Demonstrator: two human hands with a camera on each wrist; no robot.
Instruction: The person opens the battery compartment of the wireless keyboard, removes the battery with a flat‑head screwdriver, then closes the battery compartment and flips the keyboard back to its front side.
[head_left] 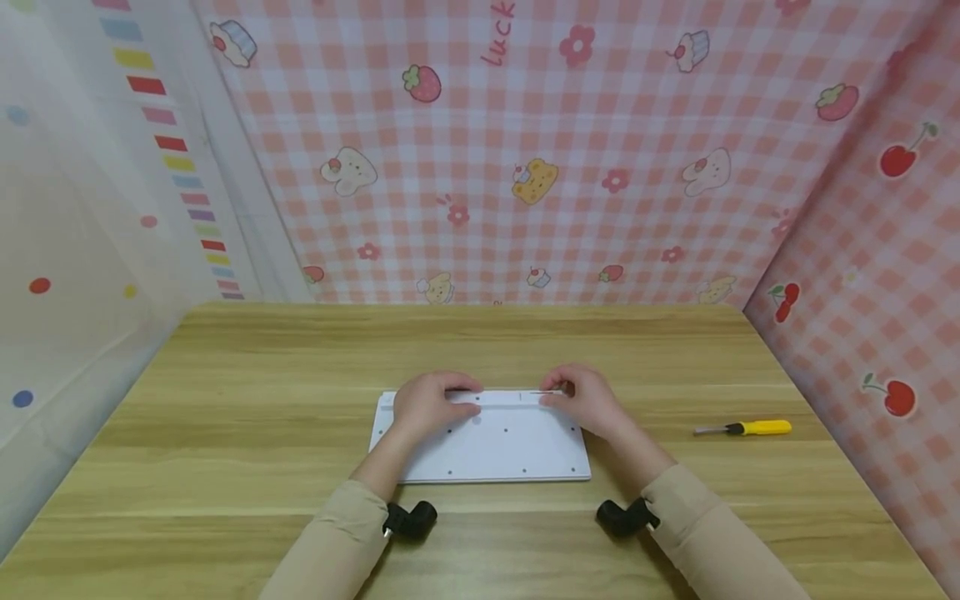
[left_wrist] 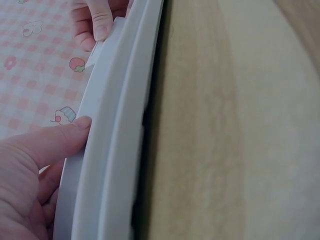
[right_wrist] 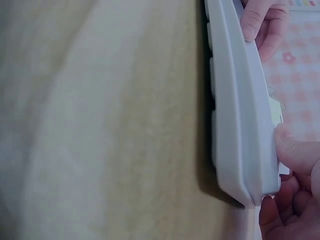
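A white keyboard (head_left: 495, 446) lies key side down on the table, its screw-dotted underside up and a raised bar along the far edge. My left hand (head_left: 431, 406) grips this bar near its left part, thumb on the near side and fingers at the far side. At the bar's right end, my right hand (head_left: 587, 402) pinches a small battery cover (right_wrist: 276, 111), which stands tilted up from the bar. In the left wrist view the cover (left_wrist: 95, 54) shows as a thin white flap under the right thumb. The right fingers partly hide the opening below it.
A screwdriver (head_left: 761, 427) with a yellow handle lies on the wooden table (head_left: 247, 467), to the right of the right hand. Patterned cloth (head_left: 480, 208) hangs behind the table and at both sides. Black wrist cameras (head_left: 411, 521) sit at both cuffs.
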